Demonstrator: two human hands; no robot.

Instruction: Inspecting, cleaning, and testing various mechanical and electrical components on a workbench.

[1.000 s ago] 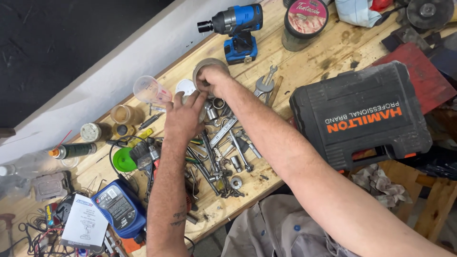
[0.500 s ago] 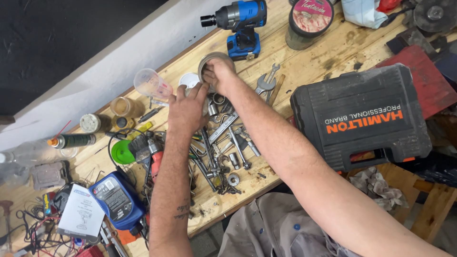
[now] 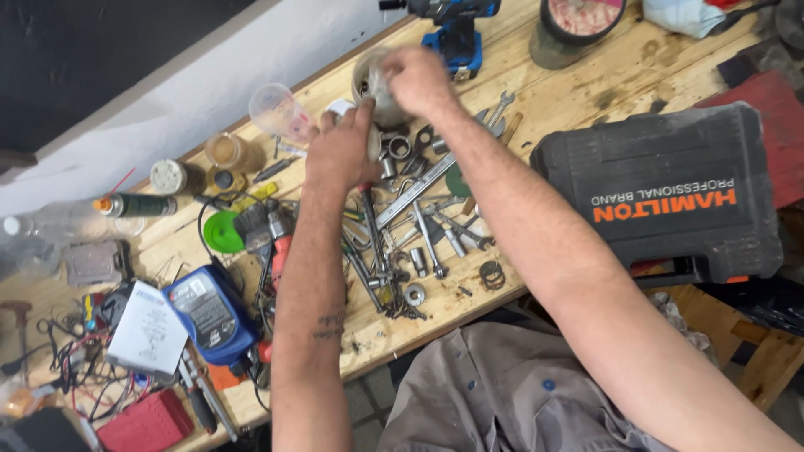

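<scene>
At the top centre of the frame, my right hand (image 3: pixel 416 77) grips a round metal canister (image 3: pixel 374 90), tilted and blurred, above the wooden workbench (image 3: pixel 578 92). My left hand (image 3: pixel 342 151) is closed against its lower side, over a heap of wrenches and sockets (image 3: pixel 414 222). A blue cordless drill (image 3: pixel 452 33) stands just behind.

Both arms outstretched, left hand (image 3: pixel 339 151) open, right hand (image 3: pixel 416 79) curled
</scene>
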